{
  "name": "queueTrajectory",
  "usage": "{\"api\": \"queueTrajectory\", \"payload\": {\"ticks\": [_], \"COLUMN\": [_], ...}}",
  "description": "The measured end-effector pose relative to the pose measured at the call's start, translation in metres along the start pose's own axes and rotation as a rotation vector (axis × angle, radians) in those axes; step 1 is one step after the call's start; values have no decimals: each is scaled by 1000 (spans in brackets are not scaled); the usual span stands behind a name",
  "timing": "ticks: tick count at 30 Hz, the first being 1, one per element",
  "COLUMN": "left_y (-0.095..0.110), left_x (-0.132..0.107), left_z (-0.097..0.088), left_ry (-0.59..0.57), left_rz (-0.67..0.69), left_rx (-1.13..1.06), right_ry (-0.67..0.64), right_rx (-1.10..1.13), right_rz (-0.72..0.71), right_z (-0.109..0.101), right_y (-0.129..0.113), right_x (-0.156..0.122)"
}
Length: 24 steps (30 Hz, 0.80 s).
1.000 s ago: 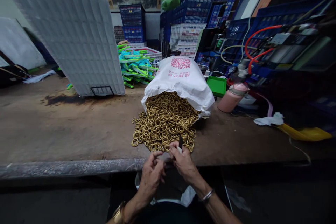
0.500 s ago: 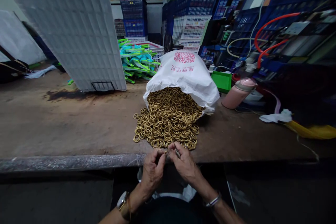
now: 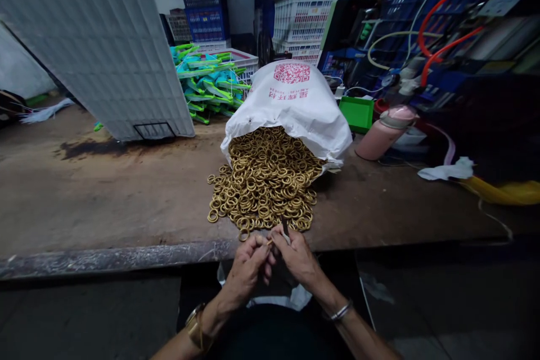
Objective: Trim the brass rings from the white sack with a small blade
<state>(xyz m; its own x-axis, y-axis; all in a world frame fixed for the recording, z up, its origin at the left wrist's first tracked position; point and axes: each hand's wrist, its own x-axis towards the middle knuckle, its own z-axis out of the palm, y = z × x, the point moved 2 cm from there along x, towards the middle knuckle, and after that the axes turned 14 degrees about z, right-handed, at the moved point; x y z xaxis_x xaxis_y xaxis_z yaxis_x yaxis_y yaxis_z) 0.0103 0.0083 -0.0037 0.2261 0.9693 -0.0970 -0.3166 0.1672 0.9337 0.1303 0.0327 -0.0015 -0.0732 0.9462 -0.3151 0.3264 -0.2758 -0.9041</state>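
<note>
My left hand (image 3: 250, 265) is closed in a pinch on a brass-coloured ring (image 3: 269, 242), seen edge-on between the fingertips. Close against it, my right hand (image 3: 296, 256) grips a small knife-like tool (image 3: 285, 228) whose dark, narrow tip points away from me. The right fingertips meet the ring too. Just beyond both hands, a heap of the same rings (image 3: 261, 197) spills from the mouth of a white woven sack (image 3: 291, 104) with red print. One loose ring (image 3: 243, 234) lies at the near side of the heap.
Both hands are at the near edge of a brown worktable (image 3: 126, 197). A tall white ribbed panel (image 3: 122, 50) leans at left beside green and blue plastic pieces (image 3: 211, 84). At right stand a green tray (image 3: 356, 114), a pink bottle (image 3: 385, 132) and red hoses (image 3: 426, 39).
The view has tipped down slightly. My left fingers have shifted on the ring, and the tool's dark tip now stands up more visibly from my right hand. A ring has separated at the heap's near side.
</note>
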Motion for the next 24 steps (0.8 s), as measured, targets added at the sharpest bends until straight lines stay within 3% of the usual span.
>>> {"api": "queueTrajectory", "payload": {"ticks": [5, 11, 16, 21, 24], "left_y": [-1, 0, 6, 18, 17], "left_x": [-1, 1, -6, -24, -28], "left_z": [0, 0, 2, 3, -6], "left_ry": [63, 65, 93, -57, -88], "left_rz": [-7, 43, -18, 55, 46], "left_rx": [-65, 20, 119, 145, 230], "right_ry": [124, 54, 72, 148, 174], "right_rx": [-234, -557, -720, -810, -751], "right_rz": [-86, -147, -98, -63, -157], "right_z": [-6, -1, 1, 0, 8], "right_y": [4, 8, 11, 10, 7], "right_x": [-3, -10, -8, 0, 5]}}
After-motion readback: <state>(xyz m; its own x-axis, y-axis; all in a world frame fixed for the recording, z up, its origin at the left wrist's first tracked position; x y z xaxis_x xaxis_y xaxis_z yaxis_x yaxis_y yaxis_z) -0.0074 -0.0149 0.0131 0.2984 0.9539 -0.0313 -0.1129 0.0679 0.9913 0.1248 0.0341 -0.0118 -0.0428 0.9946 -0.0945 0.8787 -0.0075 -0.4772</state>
